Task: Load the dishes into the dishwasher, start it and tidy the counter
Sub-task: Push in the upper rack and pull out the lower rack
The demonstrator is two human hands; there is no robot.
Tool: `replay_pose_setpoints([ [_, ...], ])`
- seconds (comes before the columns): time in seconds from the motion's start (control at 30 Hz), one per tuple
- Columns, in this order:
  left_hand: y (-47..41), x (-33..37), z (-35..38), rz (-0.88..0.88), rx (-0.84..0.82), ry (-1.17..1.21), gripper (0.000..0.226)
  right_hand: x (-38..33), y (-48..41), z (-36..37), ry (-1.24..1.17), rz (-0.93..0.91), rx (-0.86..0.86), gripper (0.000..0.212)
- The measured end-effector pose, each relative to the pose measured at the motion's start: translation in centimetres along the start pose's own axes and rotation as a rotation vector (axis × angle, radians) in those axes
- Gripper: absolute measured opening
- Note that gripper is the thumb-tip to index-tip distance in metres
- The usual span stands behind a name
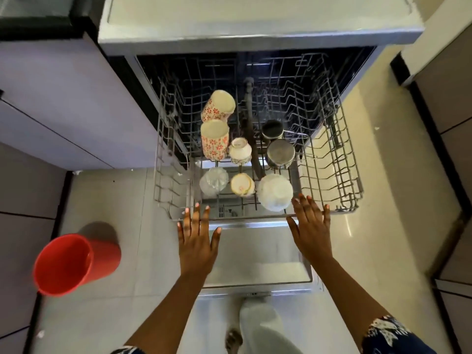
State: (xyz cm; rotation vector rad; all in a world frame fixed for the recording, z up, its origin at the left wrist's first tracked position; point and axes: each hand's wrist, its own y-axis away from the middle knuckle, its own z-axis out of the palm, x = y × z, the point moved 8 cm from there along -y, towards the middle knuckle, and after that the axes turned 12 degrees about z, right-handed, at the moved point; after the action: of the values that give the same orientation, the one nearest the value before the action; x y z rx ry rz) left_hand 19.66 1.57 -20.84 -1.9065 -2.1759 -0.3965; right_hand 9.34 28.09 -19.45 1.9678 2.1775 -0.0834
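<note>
The dishwasher stands open with its door folded down and its wire upper rack pulled out over it. In the rack stand two floral mugs, a small white cup, two steel cups, a clear glass, a small cream cup and a white bowl, all upside down or tilted. My left hand and my right hand reach forward with fingers spread and straight, fingertips at the rack's front rail, holding nothing.
A red plastic bucket sits on the tiled floor to the left. Lilac cabinets flank the dishwasher on the left, a wall and cabinets on the right. The grey counter top runs above the machine. My foot is below the door.
</note>
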Motion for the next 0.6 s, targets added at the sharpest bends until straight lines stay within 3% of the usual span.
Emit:
replay_pose_setpoints([
  [0.6,-0.7,0.1,2.5,0.065,0.17,-0.225,0.086,1.4,-1.3,2.0,0.034,-0.127,0.321,0.066],
])
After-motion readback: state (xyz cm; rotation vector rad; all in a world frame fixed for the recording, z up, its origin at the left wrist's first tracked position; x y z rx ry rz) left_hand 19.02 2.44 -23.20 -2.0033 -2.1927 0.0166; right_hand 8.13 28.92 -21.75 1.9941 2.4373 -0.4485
